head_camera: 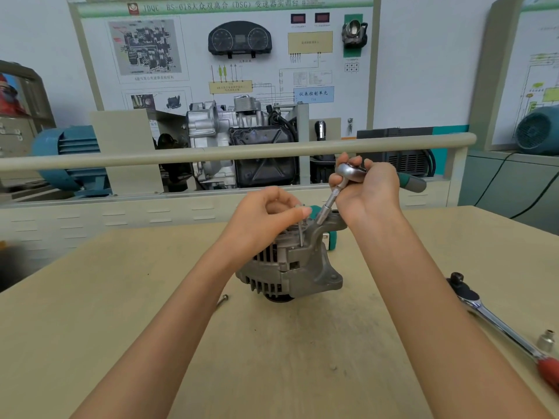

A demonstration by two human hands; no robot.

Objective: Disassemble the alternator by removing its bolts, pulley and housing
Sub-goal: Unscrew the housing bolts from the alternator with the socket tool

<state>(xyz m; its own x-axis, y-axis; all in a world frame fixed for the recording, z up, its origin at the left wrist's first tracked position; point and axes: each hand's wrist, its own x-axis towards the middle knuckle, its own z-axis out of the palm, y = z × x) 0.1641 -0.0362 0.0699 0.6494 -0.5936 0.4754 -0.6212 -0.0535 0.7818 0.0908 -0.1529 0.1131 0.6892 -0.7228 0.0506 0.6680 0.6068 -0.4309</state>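
Your right hand (367, 189) grips the ratchet (352, 172), its extension slanting down-left into the alternator's (290, 261) top lug. Your left hand (269, 213), nearer the housing, pinches a long bolt (300, 234) standing upright from the alternator's top, mid-table.

Matt cast-metal alternator (290, 267), glossy chrome ratchet (351, 172), smooth matt beige table (121, 313).
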